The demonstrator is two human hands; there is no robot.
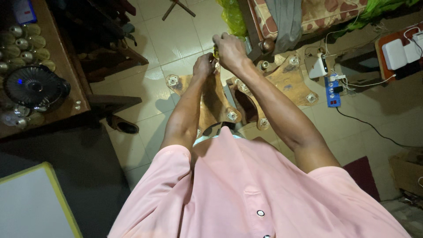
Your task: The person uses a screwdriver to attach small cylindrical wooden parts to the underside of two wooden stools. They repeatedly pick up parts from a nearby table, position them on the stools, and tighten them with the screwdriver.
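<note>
Pink shirt (246,194) fills the foreground; both hands, left hand (204,66) and right hand (229,49), pinch a small yellow tool (215,52) above two wooden boards (216,103) on the floor (176,35).

On the floor (176,39) ahead of the person lie two wooden boards (286,79), side by side. A power strip (333,90) lies just right of them. At far left, a fan (33,86) sits on a table (66,66); a bed (317,13) stands beyond the boards.
</note>
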